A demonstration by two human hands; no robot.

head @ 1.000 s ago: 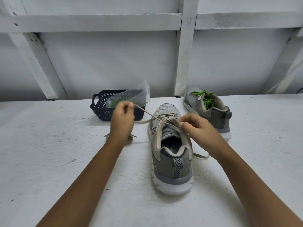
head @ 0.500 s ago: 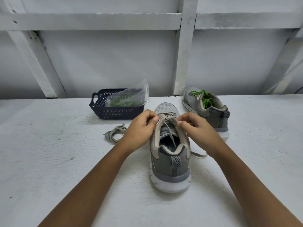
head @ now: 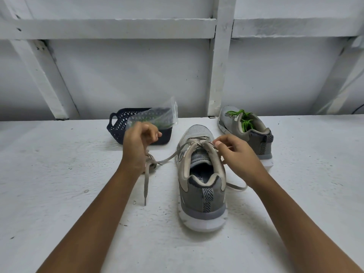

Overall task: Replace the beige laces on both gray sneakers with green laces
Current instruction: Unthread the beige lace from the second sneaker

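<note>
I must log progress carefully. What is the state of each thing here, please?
near sneaker: upright, beige lace partly unthreaded.
far sneaker: green laces fitted.
beige lace: hangs loose from left hand.
basket: holds plastic bag.
left hand: grips beige lace.
right hand: pinches near sneaker's edge.

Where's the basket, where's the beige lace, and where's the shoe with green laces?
basket (head: 118, 126), head view, on its left lattice wall.
beige lace (head: 167, 159), head view, on its slanting middle stretch.
shoe with green laces (head: 265, 142), head view, on its gray heel.
</note>
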